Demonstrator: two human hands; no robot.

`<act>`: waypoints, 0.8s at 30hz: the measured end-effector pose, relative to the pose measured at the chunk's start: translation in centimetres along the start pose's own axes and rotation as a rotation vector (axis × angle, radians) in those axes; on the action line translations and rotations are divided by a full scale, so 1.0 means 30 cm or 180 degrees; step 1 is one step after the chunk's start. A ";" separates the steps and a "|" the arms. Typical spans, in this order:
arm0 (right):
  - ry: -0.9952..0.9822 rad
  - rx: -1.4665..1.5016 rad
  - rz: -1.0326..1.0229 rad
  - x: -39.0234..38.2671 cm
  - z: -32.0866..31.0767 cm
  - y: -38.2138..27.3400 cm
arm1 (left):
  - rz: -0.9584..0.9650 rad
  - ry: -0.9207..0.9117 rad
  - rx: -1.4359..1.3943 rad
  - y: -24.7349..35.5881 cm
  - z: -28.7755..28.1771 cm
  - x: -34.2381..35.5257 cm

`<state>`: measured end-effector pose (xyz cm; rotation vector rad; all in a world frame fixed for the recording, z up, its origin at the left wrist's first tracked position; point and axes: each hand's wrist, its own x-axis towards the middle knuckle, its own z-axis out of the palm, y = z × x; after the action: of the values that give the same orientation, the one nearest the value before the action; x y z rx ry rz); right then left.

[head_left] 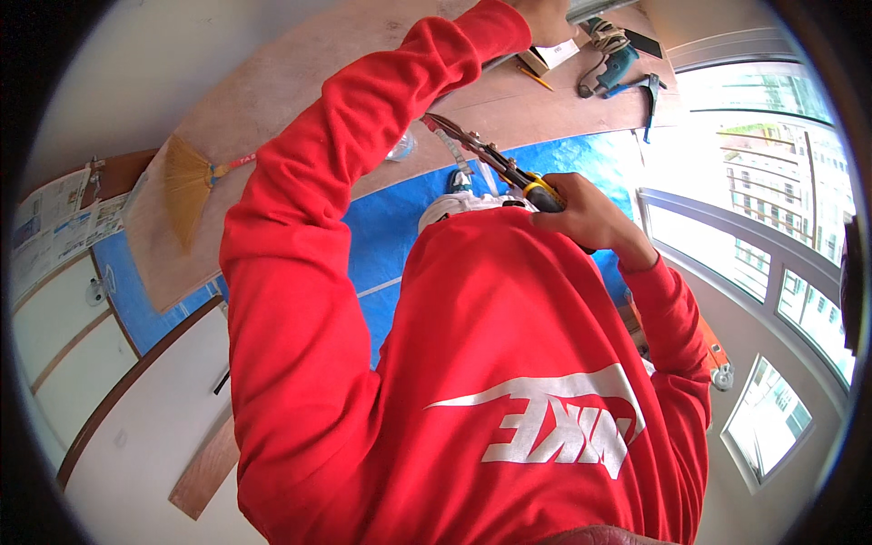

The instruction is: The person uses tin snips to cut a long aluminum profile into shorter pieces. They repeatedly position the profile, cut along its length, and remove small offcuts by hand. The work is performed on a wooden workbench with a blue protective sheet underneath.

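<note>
My right hand (586,213) is closed round the yellow-and-black handles of a pair of snips (513,174), held in front of my waist. Their long dark jaws, with some red on them, point up and left toward the plywood surface. My left arm reaches far forward across the plywood (300,100). At the upper edge of the picture my left hand (547,23) is closed at a grey metal channel (599,9); its fingers are partly cut off. Beside that hand lie a small box with white paper (556,54) and a yellow pencil (536,79).
A teal corded drill (619,68), a black phone (643,43) and a blue-and-black caulking gun (651,102) lie at the far right. A straw broom (188,191) rests at left. Blue sheeting (581,163) covers the floor. Windows (772,173) line the right side.
</note>
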<state>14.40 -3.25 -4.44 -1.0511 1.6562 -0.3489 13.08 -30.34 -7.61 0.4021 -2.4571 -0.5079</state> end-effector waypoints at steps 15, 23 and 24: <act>-0.0128 -0.0317 -0.0149 -0.016 0.014 -0.006 | -0.1231 -0.0789 0.0233 -0.013 -0.098 0.055; -0.0254 -0.0313 0.0052 -0.021 -0.013 -0.025 | -0.1029 -0.0524 0.0275 0.042 -0.125 0.036; -0.0250 -0.0342 0.0138 -0.025 -0.005 -0.023 | -0.0965 -0.0511 0.0308 0.041 -0.127 0.034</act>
<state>14.60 -3.09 -3.43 -1.0931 1.6393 -0.1894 14.40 -30.67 -3.71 0.8106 -2.5954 -0.5653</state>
